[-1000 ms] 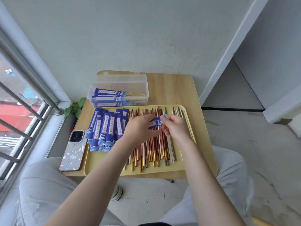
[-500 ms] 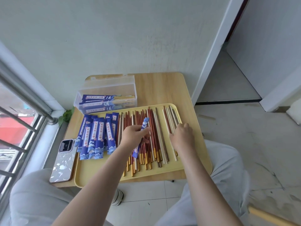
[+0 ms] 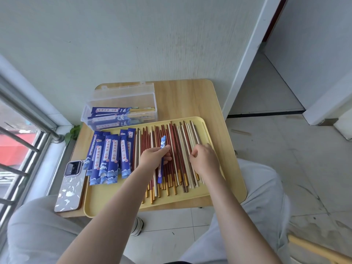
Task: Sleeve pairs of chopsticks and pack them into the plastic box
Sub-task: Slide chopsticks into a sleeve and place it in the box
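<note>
Head view looks down on a small wooden table (image 3: 190, 100) in the middle of the frame, with a yellow tray (image 3: 118, 199) on its near part. The left hand (image 3: 152, 159) pinches one blue paper sleeve (image 3: 162, 147) between thumb and fingers; the sleeve stands almost upright over the loose chopsticks (image 3: 177, 155), which lie side by side on the right half of the tray. The right hand (image 3: 203, 159) is lowered on the right side of these chopsticks, its fingers curled down onto them; if it already grips any stick, I cannot tell. On the left half of the tray lies a pile of blue sleeves (image 3: 108, 155). Above the tray, in the center left of the frame, stands the clear plastic box (image 3: 122, 100) with its lid open, and some sleeved pairs (image 3: 112, 111) lie inside it. A phone (image 3: 71, 185) lies at the left edge of the table, just beside the tray.
</note>
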A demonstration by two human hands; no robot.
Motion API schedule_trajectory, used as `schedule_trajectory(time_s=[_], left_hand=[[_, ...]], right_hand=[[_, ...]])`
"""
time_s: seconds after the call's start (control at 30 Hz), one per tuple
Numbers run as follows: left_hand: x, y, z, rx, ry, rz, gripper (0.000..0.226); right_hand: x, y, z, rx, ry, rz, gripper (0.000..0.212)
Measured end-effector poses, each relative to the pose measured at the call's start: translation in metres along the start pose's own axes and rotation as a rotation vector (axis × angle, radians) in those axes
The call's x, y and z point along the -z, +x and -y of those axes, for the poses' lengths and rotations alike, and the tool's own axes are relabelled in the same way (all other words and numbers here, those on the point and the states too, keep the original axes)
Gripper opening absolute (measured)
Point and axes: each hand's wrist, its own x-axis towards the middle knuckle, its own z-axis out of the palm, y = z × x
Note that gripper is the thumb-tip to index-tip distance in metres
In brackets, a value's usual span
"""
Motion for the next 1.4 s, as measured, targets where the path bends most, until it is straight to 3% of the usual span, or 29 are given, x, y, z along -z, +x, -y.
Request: schedule_trajectory(time_s=[0.4, 0.53, 0.7, 0.83, 0.93, 1.03, 1.1, 1.27, 1.4], left_hand=[[-0.001, 0.002, 0.004, -0.035, 0.032, -0.022, 0.027], [0.0, 0.001, 0.006, -0.054, 0.024, -0.014, 0.025], [0.0, -0.002, 0.005, -0.085, -0.011, 0.013, 0.024], [0.007, -0.007, -0.001, -0.04, -0.114, 0.083, 0.028], [0.013, -0.012, -0.006, -0.063, -0.191, 0.184, 0.034], [0.014, -0.015, -0.012, -0.165, -0.189, 0.304, 0.038], [0.014, -0.016, -0.015, -0.228, -0.153, 0.329, 0.041], [0.023, -0.022, -0.02, -0.291, -0.279, 0.068, 0.035], [0.032, -0.024, -0.022, -0.254, -0.424, -0.02, 0.03]], right_hand=[[-0.005, 0.008, 0.011, 0.01, -0.115, -0.038, 0.008], [-0.009, 0.013, 0.013, -0.02, -0.26, 0.015, 0.015], [-0.006, 0.016, 0.016, -0.069, -0.294, 0.074, 0.008], [0.004, 0.015, 0.018, -0.134, 0.021, 0.038, 0.034], [0.02, 0.008, 0.025, -0.097, 0.318, 0.079, 0.016], [0.034, -0.001, 0.035, -0.034, 0.613, 0.286, 0.006], [0.037, -0.004, 0.038, -0.006, 0.655, 0.39, 0.006], [0.037, -0.004, 0.03, -0.06, 0.804, 0.374, 0.01], [0.036, -0.003, 0.025, -0.181, 1.256, 0.219, 0.014]])
